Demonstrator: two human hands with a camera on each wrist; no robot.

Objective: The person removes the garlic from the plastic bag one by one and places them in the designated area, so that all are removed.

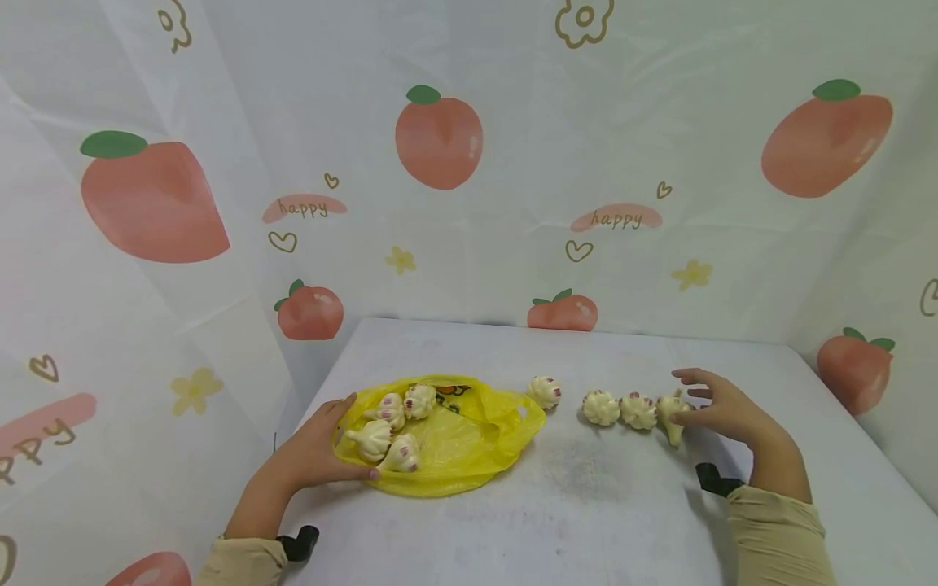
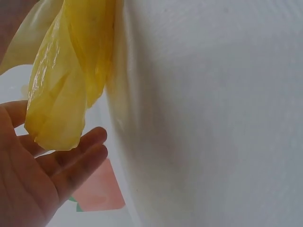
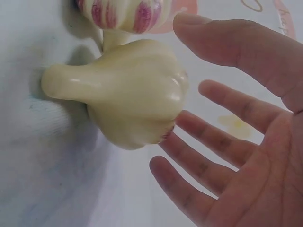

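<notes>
- Garlic bulbs (image 1: 372, 440): four in yellow bag (image 1: 458, 480), four on desk (image 1: 498, 537)
- Left hand (image 1: 317, 448) at bag's rim, fingers spread
- Right hand (image 1: 721, 409) by rightmost bulb (image 3: 132, 94), fingers apart; contact hard to tell

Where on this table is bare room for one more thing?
The table is bare in front of the yellow bag and the loose garlic bulbs, and in a strip between them and the backdrop. It is crowded in the bag's left part, where four bulbs lie by the left hand, and at the three-bulb row by the right hand.
</notes>
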